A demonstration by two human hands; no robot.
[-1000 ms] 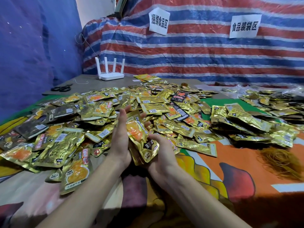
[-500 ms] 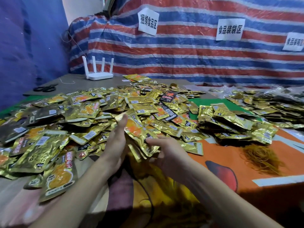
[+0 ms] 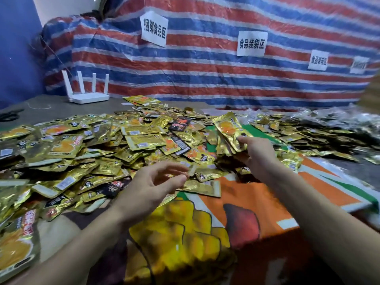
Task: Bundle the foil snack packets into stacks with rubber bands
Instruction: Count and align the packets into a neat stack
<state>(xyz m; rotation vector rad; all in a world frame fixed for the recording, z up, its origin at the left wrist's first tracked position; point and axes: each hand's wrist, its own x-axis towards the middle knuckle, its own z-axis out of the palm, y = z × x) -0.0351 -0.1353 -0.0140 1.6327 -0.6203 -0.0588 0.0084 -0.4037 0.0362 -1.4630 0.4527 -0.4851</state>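
Right hand (image 3: 259, 153) pinched the stack of gold foil packets (image 3: 231, 131) at its lower end, thumb on top; long axis rose toward 11 o'clock. The stack lay at 2 o'clock from my left hand (image 3: 154, 183), well apart; its fingers were loosely curled, holding nothing. Loose packets (image 3: 82, 149) spread from 9 to 12 o'clock. Half a second earlier both hands clasped the stack at centre; the left had since let go. Rubber bands not in view.

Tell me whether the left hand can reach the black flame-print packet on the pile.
Probably yes: the black packet lies uncovered atop the pile beyond the left hand, which seems to hold nothing; the right hand and its stack are to the side.
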